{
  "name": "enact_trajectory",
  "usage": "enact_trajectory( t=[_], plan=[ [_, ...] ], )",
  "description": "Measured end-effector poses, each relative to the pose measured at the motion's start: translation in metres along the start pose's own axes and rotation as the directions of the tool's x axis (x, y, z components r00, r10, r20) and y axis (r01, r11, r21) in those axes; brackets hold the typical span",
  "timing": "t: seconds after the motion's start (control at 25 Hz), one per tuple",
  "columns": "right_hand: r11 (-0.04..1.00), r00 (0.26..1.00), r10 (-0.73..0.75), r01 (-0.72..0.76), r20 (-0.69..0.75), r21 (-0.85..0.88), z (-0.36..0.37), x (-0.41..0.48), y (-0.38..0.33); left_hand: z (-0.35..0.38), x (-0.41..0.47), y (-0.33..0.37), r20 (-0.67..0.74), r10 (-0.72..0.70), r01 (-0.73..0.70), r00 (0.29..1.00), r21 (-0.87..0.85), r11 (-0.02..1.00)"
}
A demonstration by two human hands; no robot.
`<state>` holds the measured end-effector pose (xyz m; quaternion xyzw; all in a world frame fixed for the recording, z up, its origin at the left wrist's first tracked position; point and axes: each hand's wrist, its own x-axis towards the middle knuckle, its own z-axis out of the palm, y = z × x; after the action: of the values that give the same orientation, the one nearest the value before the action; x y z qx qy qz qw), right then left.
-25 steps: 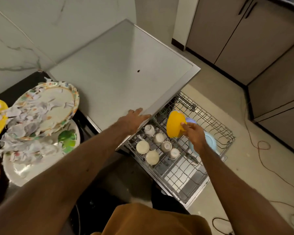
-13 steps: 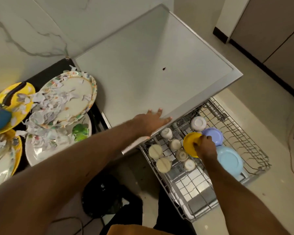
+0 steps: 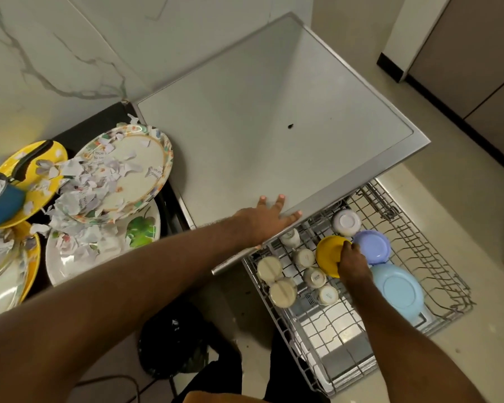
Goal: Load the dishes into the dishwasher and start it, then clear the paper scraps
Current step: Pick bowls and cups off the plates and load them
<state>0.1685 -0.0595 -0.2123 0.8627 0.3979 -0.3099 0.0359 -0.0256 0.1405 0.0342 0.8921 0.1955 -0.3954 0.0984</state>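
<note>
Left hand (image 3: 262,221) lies flat with fingers spread on the grey dishwasher top (image 3: 274,112). Right hand (image 3: 352,263) grips the yellow bowl (image 3: 328,253) in the dishwasher rack (image 3: 419,242), centre right. At left, paper scraps (image 3: 82,181) bear broken print, "tape" legible; the stamps on the cups (image 3: 314,277) are unreadable.

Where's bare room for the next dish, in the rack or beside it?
Rack: bare tines right of the purple bowl and blue bowl; also the near end, below the cups. Grey top: bare apart from the left hand at its front edge. Crowded: rack middle, where the right hand holds the yellow bowl; plates with scraps at left.
</note>
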Motion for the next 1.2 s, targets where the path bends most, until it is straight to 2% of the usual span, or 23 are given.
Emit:
enact_trajectory(
  t=[0.16,0.28,0.32,0.4,0.52,0.64,0.84,1.0,1.2],
  plan=[
    [0.999,0.994,-0.048,0.05,-0.093,0.013,-0.036,-0.03,-0.019,-0.006,-0.004,-0.001,0.005,0.004,-0.004,1.0,-0.035,0.999],
    [0.992,0.959,-0.076,0.099,-0.275,0.073,-0.079,-0.057,-0.044,-0.007,-0.008,-0.008,-0.021,0.007,-0.007,1.0,-0.039,0.999],
    [0.984,0.924,-0.111,0.154,-0.366,0.09,-0.092,-0.066,-0.051,-0.005,-0.01,-0.011,-0.048,0.014,-0.016,0.999,-0.041,0.999],
    [0.947,0.806,-0.225,0.312,-0.547,0.071,-0.115,-0.09,-0.072,0.003,-0.03,-0.016,-0.136,0.024,-0.026,0.99,-0.01,1.0],
    [0.88,0.681,-0.382,0.474,-0.625,-0.02,-0.14,-0.102,-0.098,0.022,-0.046,-0.016,-0.225,0.024,-0.035,0.974,-0.047,0.998],
    [0.825,0.64,-0.495,0.558,-0.587,-0.087,-0.152,-0.103,-0.156,0.05,-0.071,-0.042,-0.309,-0.031,0.009,0.951,-0.072,0.997],
    [0.666,0.567,-0.699,0.738,-0.435,-0.107,-0.128,-0.107,-0.283,0.102,-0.14,-0.108,-0.417,-0.25,0.151,0.874,-0.256,0.955],
    [0.523,0.469,-0.828,0.843,-0.308,-0.122,-0.095,-0.13,-0.379,0.15,-0.198,-0.167,-0.414,-0.427,0.282,0.804,-0.367,0.886],
    [0.382,0.365,-0.924,0.901,-0.116,-0.208,-0.065,-0.154,-0.457,0.207,-0.248,-0.209,-0.328,-0.555,0.36,0.765,-0.496,0.79]
  ],
)
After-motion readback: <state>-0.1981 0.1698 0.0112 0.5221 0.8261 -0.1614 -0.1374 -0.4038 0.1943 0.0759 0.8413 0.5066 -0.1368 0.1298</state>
